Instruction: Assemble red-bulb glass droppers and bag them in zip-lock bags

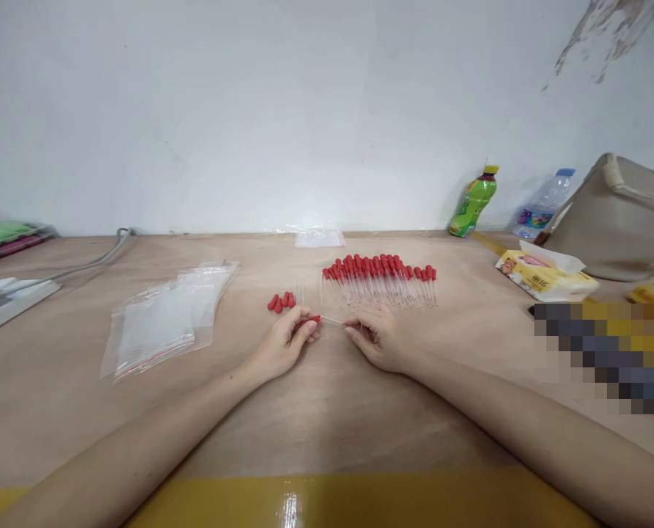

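Observation:
Between finger and thumb, my left hand (286,343) pinches a red rubber dropper bulb (317,318). My right hand (380,339) grips the far end of a thin clear glass tube (331,321), whose other end meets the mouth of that bulb. How deep the tube sits inside cannot be made out. Several loose red bulbs (278,302) lie just beyond my left hand, beside a few bare clear tubes (300,292). Past my right hand, many droppers with red bulbs (379,270) lie in a row, tubes pointing toward me.
Clear zip bags (165,319) are piled on the left, and another small bag (320,238) lies by the wall. A green bottle (474,202), a clear bottle (544,204), a tissue pack (544,275) and a beige bag (616,220) stand at right. A grey cable (96,260) crosses the left.

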The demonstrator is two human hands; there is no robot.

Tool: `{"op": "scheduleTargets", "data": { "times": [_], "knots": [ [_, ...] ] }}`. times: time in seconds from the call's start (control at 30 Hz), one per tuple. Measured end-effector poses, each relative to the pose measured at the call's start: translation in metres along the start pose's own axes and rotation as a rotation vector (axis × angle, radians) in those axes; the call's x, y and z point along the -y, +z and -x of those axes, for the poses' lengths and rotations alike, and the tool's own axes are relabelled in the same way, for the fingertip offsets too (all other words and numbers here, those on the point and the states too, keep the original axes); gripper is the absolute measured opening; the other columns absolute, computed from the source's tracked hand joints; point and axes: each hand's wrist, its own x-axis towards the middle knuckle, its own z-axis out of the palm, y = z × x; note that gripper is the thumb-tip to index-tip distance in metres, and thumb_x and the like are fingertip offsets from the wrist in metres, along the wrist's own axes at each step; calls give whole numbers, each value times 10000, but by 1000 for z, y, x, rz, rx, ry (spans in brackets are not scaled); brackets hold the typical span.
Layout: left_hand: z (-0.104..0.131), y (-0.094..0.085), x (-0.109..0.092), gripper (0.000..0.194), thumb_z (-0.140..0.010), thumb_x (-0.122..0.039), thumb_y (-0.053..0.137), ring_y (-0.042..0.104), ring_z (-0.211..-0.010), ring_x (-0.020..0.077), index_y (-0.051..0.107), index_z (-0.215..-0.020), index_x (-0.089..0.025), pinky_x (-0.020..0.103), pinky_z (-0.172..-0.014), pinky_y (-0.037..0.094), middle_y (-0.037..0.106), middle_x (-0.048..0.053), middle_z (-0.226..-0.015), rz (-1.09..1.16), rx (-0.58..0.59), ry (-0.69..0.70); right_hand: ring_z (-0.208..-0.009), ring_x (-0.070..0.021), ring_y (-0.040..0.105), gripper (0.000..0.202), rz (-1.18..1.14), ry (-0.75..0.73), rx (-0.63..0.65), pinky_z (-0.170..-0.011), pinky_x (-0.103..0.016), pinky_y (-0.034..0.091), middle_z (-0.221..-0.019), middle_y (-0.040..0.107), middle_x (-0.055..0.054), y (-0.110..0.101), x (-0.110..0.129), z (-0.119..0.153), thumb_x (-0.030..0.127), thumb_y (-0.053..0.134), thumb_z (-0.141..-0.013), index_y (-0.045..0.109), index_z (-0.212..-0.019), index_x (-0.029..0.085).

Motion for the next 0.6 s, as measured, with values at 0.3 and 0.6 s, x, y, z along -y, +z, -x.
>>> {"op": "scheduleTargets", "data": {
  "times": [0.3,0.6],
  "knots": [
    [2,-2,-2,218,-828,-328,491,582,-613,123,582,-860,-133,250,-595,504,603,25,-674,-6,38,-22,-591,-100,509,138,-79,-64,64,-747,-306,303,-687,617,22,0,-7,-1,258,481,-846,606,-828,202],
    [6,-3,-3,214,-815,-312,511,574,-571,113,632,-876,-147,220,-552,491,603,10,-623,-100,111,-35,-620,-114,512,201,138,-171,106,-694,-314,255,-740,640,-12,-11,-5,-5,233,454,-854,653,-876,218]
  ]
}}
